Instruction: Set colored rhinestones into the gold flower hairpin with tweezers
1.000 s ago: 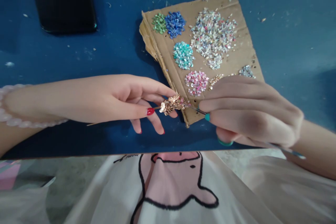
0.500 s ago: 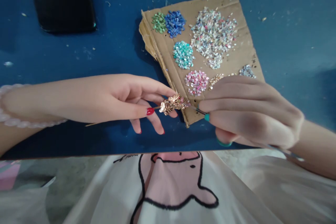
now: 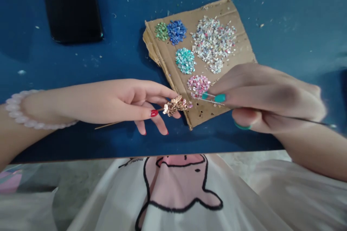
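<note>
My left hand [image 3: 119, 97] pinches the thin stem of a gold hairpin [image 3: 175, 106] between thumb and forefinger. Leafy, flower-like metalwork forms its head, with pink bits at the right end, and the stem runs back under the palm. My right hand [image 3: 273, 94] is closed on slim metal tweezers [image 3: 210, 101]. Their tips are at the lower edge of a pile of pink chips [image 3: 199, 83], just right of the hairpin head. Whether a chip is between the tips is too small to tell. A thin dark shaft [image 3: 306, 118] sticks out behind the right hand.
A piece of cardboard [image 3: 238, 50] bears piles of green chips [image 3: 162, 31], blue chips [image 3: 176, 32], turquoise chips [image 3: 185, 60] and mixed pale chips [image 3: 213, 39]. A black phone [image 3: 72, 7] lies at the upper left of the blue table [image 3: 121, 54]. Small scraps are scattered about.
My right hand has drawn the tweezers away from the hairpin head, up and right to the pink chips. My left hand keeps its hold on the hairpin. The view has shifted slightly.
</note>
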### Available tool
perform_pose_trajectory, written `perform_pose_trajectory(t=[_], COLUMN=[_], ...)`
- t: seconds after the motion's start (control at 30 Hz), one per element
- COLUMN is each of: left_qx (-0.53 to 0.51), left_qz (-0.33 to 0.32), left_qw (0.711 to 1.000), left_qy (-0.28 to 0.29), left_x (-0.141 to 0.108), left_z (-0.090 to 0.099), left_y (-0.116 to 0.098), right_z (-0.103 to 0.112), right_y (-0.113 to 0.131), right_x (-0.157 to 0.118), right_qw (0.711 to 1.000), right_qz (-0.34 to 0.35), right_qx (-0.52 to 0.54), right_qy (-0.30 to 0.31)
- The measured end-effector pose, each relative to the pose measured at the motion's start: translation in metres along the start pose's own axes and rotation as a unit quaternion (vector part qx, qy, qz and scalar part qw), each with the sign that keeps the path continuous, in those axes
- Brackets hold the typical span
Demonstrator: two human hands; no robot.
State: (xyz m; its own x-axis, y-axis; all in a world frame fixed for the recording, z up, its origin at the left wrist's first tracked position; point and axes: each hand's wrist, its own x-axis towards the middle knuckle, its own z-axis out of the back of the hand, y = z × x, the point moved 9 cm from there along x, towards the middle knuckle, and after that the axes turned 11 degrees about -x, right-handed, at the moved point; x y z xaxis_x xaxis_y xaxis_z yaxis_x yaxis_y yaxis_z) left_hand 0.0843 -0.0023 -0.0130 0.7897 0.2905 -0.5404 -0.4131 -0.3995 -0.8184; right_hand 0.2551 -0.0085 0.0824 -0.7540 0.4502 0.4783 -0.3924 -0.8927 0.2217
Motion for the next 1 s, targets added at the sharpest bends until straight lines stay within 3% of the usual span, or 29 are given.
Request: perform_pose_trajectory(t=[0.07,0.17,0.4,0.63,1.0], left_qx=[0.001,0.003,-0.006,-0.01,-0.019], left_qz=[-0.006,0.002,0.01,0.005,-0.011], left_qw=[1.0,1.0,1.0,1.0,0.999], left_qy=[0.003,0.009,0.01,0.018,0.031], left_x=[0.001,0.002,0.001,0.001,0.002], left_z=[0.0,-0.001,-0.002,-0.003,-0.004], left_y=[-0.003,-0.004,-0.003,-0.003,-0.003], right_z=[0.006,0.014,0.012,-0.006,-0.008], right_y=[-0.006,-0.006,-0.027,-0.03,-0.026], right_x=[0.002,0.002,0.0,-0.001,0.001], right_qw=[0.998,0.991,0.993,0.997,0.997], right_qz=[-0.02,0.006,-0.055,-0.019,0.002], right_qx=[0.011,0.008,-0.05,-0.079,-0.065], right_qy=[-0.06,-0.136,-0.092,-0.019,-0.038])
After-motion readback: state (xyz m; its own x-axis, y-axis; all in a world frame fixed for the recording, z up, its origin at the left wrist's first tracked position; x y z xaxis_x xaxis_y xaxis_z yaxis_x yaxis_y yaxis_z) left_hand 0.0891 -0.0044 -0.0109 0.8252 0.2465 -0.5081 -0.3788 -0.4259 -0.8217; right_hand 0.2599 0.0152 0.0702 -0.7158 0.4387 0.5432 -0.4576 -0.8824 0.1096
